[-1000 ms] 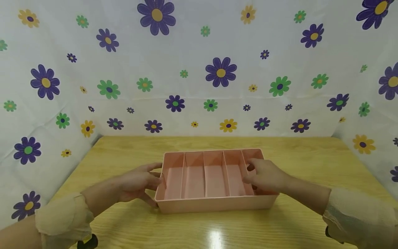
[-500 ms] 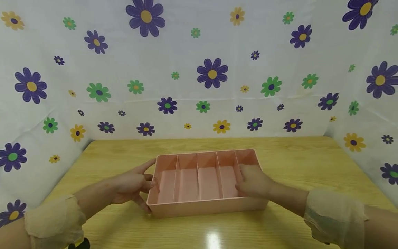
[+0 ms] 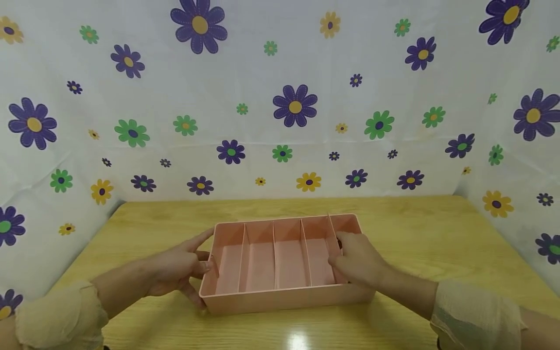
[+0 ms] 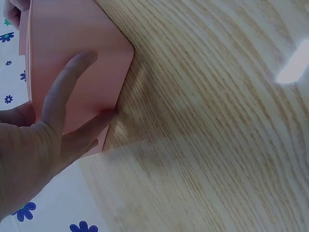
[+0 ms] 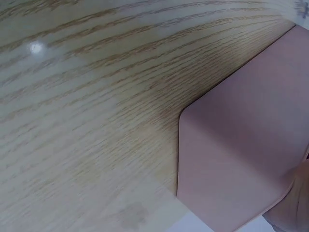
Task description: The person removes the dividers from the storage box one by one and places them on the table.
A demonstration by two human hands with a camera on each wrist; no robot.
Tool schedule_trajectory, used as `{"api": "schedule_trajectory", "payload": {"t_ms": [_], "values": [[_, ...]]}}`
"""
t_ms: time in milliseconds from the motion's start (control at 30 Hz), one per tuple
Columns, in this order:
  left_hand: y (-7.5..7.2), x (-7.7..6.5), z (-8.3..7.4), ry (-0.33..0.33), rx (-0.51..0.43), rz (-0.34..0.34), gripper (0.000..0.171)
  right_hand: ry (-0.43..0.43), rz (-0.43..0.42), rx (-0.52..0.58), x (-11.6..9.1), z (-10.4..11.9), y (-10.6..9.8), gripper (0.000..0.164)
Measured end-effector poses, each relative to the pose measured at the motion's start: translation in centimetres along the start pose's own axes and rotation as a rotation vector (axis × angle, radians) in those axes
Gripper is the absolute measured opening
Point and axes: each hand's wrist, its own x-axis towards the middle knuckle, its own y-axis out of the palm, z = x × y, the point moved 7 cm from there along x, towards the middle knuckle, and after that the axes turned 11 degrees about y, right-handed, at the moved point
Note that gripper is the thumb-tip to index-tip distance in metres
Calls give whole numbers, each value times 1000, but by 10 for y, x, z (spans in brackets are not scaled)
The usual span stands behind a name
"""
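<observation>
A pink divided box [image 3: 280,302] rests on the wooden table, its long side toward me. Thin upright dividers split it into several compartments. My left hand [image 3: 175,267] holds the left end; in the left wrist view, fingers [image 4: 72,77] spread over the outside of the end wall, and one digit goes over the rim. My right hand [image 3: 360,260] reaches into the right end and pinches the rightmost divider [image 3: 333,238]. That divider's far top edge stands slightly above the rim. The right hand covers much of the last compartment; its fingertips are partly hidden.
The wooden table [image 3: 175,218] extends around the box on all sides. White cloth [image 3: 262,73] with purple, green and yellow flowers hangs behind it and at both sides. Light glares on the table's front part.
The right hand shifts slightly at the rightmost divider, whose far end now pokes above the rim. The left hand keeps its hold. The whole view drifts, so the box appears lower and further left.
</observation>
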Motion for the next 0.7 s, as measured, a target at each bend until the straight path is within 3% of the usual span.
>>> {"api": "schedule_trajectory", "payload": {"t_ms": [700], "values": [[-2,-3,4,2,-11,17,75,79,68,-40,1,24,-34,21]]}}
